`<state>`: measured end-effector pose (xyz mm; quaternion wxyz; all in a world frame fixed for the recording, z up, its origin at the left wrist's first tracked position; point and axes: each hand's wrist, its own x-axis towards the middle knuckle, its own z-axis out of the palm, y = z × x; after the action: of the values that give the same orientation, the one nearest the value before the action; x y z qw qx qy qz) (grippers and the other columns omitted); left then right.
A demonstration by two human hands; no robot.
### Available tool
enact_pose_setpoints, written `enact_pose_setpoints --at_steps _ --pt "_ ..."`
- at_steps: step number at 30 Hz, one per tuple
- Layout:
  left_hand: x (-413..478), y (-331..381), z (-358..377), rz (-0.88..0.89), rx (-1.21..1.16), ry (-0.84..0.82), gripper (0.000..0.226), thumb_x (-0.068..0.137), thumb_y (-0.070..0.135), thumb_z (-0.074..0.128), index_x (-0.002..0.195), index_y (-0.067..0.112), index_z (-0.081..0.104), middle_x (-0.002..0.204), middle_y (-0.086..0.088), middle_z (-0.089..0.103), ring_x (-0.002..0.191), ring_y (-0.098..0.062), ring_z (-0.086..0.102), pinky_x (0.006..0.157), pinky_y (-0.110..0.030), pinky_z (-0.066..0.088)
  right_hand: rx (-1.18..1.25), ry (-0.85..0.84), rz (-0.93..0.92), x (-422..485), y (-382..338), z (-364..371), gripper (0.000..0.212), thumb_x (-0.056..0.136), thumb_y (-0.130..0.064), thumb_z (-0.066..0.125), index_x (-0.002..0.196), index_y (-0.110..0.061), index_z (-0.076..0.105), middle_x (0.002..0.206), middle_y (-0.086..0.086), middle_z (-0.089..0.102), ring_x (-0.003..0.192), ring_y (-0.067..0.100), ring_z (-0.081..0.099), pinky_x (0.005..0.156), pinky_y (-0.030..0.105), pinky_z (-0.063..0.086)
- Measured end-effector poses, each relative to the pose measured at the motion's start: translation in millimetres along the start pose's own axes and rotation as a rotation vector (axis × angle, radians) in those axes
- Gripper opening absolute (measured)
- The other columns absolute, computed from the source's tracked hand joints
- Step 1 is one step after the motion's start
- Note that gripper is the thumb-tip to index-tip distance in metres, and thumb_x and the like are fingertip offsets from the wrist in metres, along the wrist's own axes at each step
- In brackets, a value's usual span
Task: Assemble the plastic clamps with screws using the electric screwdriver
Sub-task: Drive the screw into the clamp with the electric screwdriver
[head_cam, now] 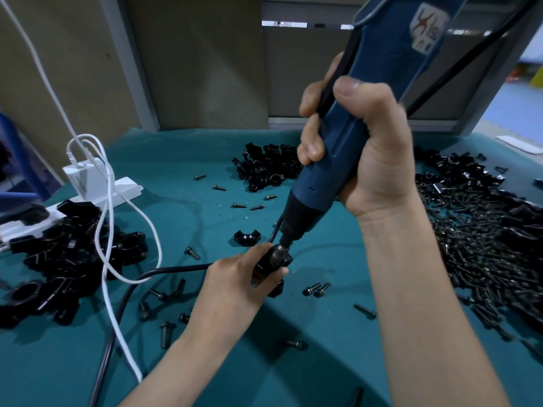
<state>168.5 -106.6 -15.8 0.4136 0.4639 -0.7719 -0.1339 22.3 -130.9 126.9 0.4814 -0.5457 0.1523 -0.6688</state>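
Spanning the whole view, the teal cloth-covered bench is carrying all the stock. The long blue-bodied electric screwdriver is standing near upright with a slight tilt, tip down onto the work at centre. A wide heap of loose dark metal screws is lying at right. A heap of black plastic clamps that look assembled is sitting at left, and another heap of black clamp parts at the back.

The right hand is wrapping fully round the screwdriver body, thumb on top and fingers curled across the front. The left hand is pinching the small black plastic clamp at bench centre, fingers closed on its sides. Resting on the cloth or held just above it: cannot tell.

The bit is sitting in the clamp's top hole. The screw is hidden under it, so seating depth is unreadable.

Judging the step: driving a screw into the held clamp. The next move is likely calling for keeping the bit in line with the hole and bracing the clamp against torque. After that, lifting off and feeding a further screw if one is open. One spare black half-clamp shell and a pair of loose flanged screws are lying near.
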Motion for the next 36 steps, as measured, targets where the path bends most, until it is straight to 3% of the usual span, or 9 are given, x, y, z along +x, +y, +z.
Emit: enact_pose_setpoints --at_steps 2,8,13,16,19,24,28,33,36 --pt "0.2 -0.6 0.5 0.002 0.005 -0.001 0.031 0.074 0.025 0.083 0.101 0.013 0.073 0.055 0.014 0.053 0.041 0.003 0.043 0.054 0.001 0.037 -0.005 -0.005 -0.004 0.0 0.2 0.4 0.016 0.074 -0.018 0.058 0.085 -0.01 0.05 0.071 0.006 0.061 0.043 0.016 0.048 0.048 0.027 0.042" --pt "0.6 -1.3 1.4 -0.011 0.024 0.022 0.032 0.072 0.026 0.083 0.099 0.013 0.073 0.056 0.007 0.064 0.048 -0.008 0.057 0.056 -0.007 0.043 -0.001 -0.016 -0.001 0.3 0.9 0.1 0.013 0.075 -0.017 0.058 0.084 -0.01 0.05 0.07 0.005 0.059 0.043 0.016 0.048 0.048 0.026 0.042" --pt "0.9 -2.5 2.6 -0.021 0.034 0.033 0.031 0.072 0.027 0.084 0.098 0.014 0.073 0.056 0.005 0.065 0.046 -0.01 0.058 0.054 -0.021 0.047 -0.002 -0.005 0.006 0.8 1.8 -2.0 0.014 0.075 -0.017 0.058 0.082 -0.009 0.049 0.07 0.005 0.06 0.043 0.016 0.048 0.048 0.026 0.042" --pt "1.0 -2.1 2.5 -0.024 0.043 0.027 0.031 0.071 0.027 0.084 0.098 0.014 0.073 0.055 0.006 0.065 0.044 -0.008 0.058 0.047 -0.02 0.047 0.002 -0.004 0.007 1.0 2.2 -2.5 0.014 0.075 -0.016 0.058 0.082 -0.008 0.049 0.07 0.006 0.06 0.043 0.016 0.048 0.048 0.026 0.042" --pt "0.6 -3.1 3.2 -0.03 0.035 0.029 0.031 0.071 0.027 0.084 0.097 0.014 0.073 0.053 0.006 0.063 0.042 -0.008 0.054 0.05 -0.017 0.045 0.009 -0.01 0.004 1.0 3.1 -1.5 0.013 0.075 -0.016 0.058 0.084 -0.01 0.05 0.071 0.006 0.06 0.043 0.016 0.047 0.048 0.027 0.041" --pt "1.3 -2.0 1.7 -0.032 0.014 0.003 0.031 0.07 0.026 0.084 0.097 0.014 0.073 0.049 0.016 0.046 0.036 0.005 0.037 0.05 0.001 0.034 0.005 -0.019 0.006 1.3 3.6 -1.2 0.015 0.074 -0.017 0.059 0.084 -0.01 0.05 0.071 0.006 0.06 0.042 0.017 0.047 0.048 0.027 0.041" --pt "1.1 -2.8 1.4 -0.047 -0.011 -0.003 0.03 0.073 0.025 0.083 0.1 0.015 0.073 0.046 0.024 0.038 0.044 0.013 0.047 0.051 0.003 0.032 -0.002 -0.034 0.01 0.8 4.6 -0.6 0.016 0.074 -0.017 0.058 0.085 -0.01 0.049 0.071 0.005 0.062 0.042 0.017 0.048 0.048 0.027 0.041" --pt "0.0 -4.9 4.7 -0.046 0.001 0.02 0.031 0.074 0.026 0.082 0.102 0.017 0.073 0.052 0.011 0.06 0.042 0.005 0.05 0.053 -0.003 0.04 0.009 -0.041 0.015 1.0 2.6 -2.3 0.014 0.074 -0.017 0.058 0.084 -0.01 0.051 0.073 0.006 0.064 0.043 0.016 0.048 0.049 0.027 0.042" --pt "-0.9 -5.3 6.5 -0.058 -0.027 0.04 0.031 0.074 0.024 0.082 0.103 0.018 0.072 0.058 0.008 0.065 0.056 -0.005 0.061 0.056 -0.013 0.047 0.026 -0.019 0.029 0.7 2.2 -5.9 0.017 0.073 -0.018 0.059 0.085 -0.009 0.05 0.073 0.005 0.064 0.043 0.016 0.049 0.05 0.027 0.042"
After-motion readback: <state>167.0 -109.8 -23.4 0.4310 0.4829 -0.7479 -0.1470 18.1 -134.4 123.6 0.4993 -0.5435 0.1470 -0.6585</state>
